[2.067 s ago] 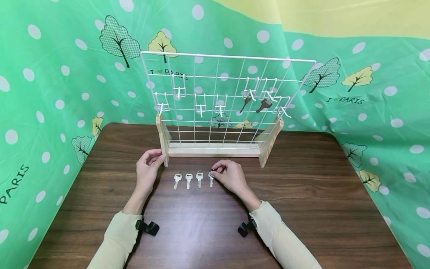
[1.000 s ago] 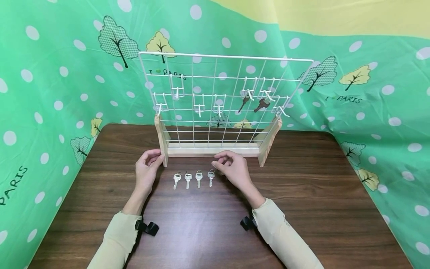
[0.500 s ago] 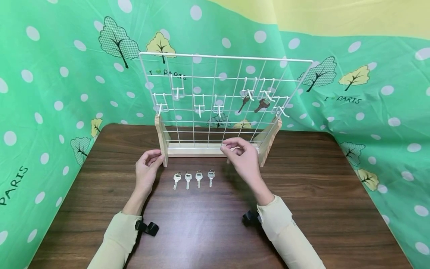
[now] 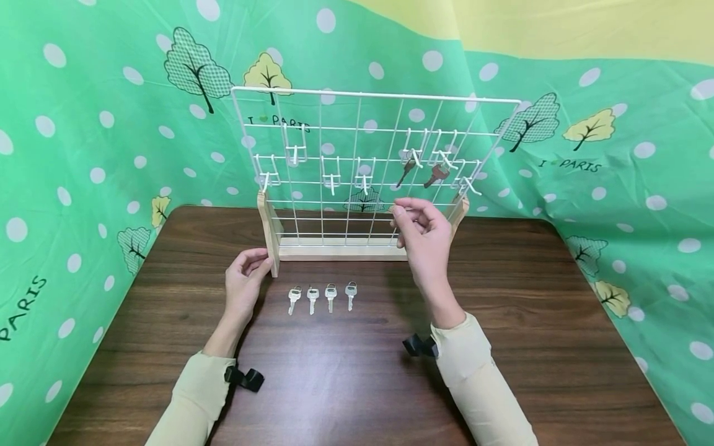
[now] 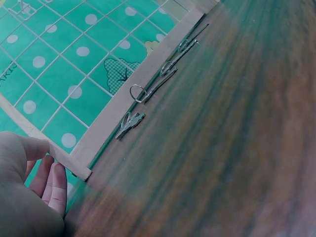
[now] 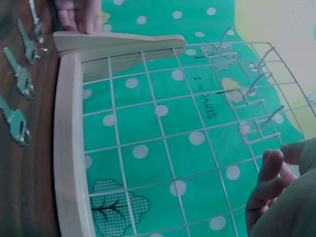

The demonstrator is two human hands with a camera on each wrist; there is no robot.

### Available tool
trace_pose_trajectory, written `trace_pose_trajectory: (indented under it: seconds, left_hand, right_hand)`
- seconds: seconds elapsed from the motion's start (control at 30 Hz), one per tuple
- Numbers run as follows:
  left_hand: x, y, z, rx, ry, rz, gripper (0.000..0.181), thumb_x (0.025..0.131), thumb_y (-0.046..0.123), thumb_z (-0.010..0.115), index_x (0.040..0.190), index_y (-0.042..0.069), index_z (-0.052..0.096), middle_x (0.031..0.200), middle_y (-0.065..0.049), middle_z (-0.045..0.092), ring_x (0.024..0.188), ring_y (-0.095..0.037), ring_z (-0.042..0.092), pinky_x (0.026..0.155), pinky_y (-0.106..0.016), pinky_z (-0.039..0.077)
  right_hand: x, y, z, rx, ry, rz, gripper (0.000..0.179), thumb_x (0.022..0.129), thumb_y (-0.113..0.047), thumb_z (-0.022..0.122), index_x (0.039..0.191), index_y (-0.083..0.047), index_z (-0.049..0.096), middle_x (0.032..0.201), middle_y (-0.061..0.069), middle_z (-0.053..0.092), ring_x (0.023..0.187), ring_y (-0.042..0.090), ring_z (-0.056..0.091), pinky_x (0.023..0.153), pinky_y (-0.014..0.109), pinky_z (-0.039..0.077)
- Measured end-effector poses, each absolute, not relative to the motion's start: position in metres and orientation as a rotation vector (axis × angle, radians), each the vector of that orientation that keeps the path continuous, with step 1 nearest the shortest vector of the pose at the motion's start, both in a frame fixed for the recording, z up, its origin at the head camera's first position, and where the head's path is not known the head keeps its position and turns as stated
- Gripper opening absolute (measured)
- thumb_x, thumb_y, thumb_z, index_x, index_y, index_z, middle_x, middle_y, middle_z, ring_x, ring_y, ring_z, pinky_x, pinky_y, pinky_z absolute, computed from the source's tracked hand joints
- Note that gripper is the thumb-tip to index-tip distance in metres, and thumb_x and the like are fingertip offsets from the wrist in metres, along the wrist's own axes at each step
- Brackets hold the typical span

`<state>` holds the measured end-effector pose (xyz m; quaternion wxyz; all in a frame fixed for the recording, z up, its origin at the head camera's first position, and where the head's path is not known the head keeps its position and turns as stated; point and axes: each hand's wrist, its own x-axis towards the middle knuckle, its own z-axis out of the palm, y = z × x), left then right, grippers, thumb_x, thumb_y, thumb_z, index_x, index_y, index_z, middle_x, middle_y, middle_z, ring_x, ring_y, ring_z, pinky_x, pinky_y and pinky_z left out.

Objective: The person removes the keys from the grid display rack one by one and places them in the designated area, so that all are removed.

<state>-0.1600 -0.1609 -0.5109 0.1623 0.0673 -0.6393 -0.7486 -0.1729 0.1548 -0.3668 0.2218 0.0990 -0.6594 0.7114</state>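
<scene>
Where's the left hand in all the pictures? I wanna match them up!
Head view: the left hand is left of the middle, holding one end of the rack.
Left wrist view: lower left corner.
Right wrist view: top left, partly cut off.
Shared landmark: the row of keys on the table.

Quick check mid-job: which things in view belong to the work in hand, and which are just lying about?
Seemingly part of the job:
four keys laid in a row
rack with white hooks; dark keys hang from two
left hand, gripping the rack's side
right hand, in front of the rack; grasp unclear

Just surroundings:
table
patterned cloth
black wrist devices
</scene>
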Motion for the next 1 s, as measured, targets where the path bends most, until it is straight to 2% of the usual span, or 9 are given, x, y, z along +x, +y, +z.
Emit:
trace_pose_trajectory:
  seconds: [0.13,0.33,0.63,0.83,1.0]
  left_hand:
    - [-0.159,-0.160,-0.510,0.180,-1.818,-2.140,0.022,0.099,-0.014,0.073,0.119,-0.018,0.067,0.099,0.010,0.075,0.096,-0.006,0.070,0.086,-0.014,0.058]
    - [-0.160,-0.160,-0.510,0.175,-1.813,-2.138,0.024,0.099,-0.014,0.073,0.121,-0.021,0.065,0.099,0.010,0.074,0.095,-0.006,0.071,0.087,-0.014,0.058]
    - [-0.159,-0.161,-0.511,0.173,-1.821,-2.136,0.024,0.100,-0.008,0.076,0.119,-0.018,0.067,0.100,0.010,0.075,0.099,-0.011,0.072,0.088,-0.015,0.059]
    - [-0.159,-0.161,-0.511,0.181,-1.814,-2.148,0.026,0.100,-0.010,0.075,0.121,-0.021,0.065,0.100,0.009,0.075,0.098,-0.009,0.072,0.087,-0.015,0.059]
    - [-0.159,-0.161,-0.510,0.185,-1.820,-2.140,0.024,0.099,-0.012,0.074,0.120,-0.020,0.065,0.099,0.010,0.075,0.096,-0.007,0.071,0.087,-0.015,0.058]
  right_hand:
    - [-0.174,0.153,-0.362,0.235,-1.789,1.966,0.021,0.105,0.000,0.073,0.122,0.011,0.074,0.075,0.003,0.071,0.050,0.008,0.053,0.048,0.018,0.045]
    - [-0.177,0.152,-0.358,0.179,-1.791,1.956,0.024,0.106,-0.001,0.071,0.129,0.003,0.077,0.072,-0.004,0.070,0.051,0.007,0.055,0.048,0.018,0.045]
    - [-0.185,0.148,-0.351,0.172,-1.765,2.031,0.033,0.107,-0.001,0.069,0.140,0.007,0.071,0.069,-0.007,0.071,0.046,0.004,0.048,0.046,0.015,0.040]
    - [-0.190,0.146,-0.344,0.172,-1.723,2.142,0.036,0.108,0.001,0.067,0.143,0.011,0.065,0.066,-0.007,0.067,0.054,0.002,0.059,0.047,0.014,0.029]
    - [-0.191,0.144,-0.339,0.180,-1.675,2.170,0.032,0.107,0.003,0.068,0.138,0.011,0.068,0.066,-0.006,0.065,0.060,0.004,0.066,0.047,0.013,0.031]
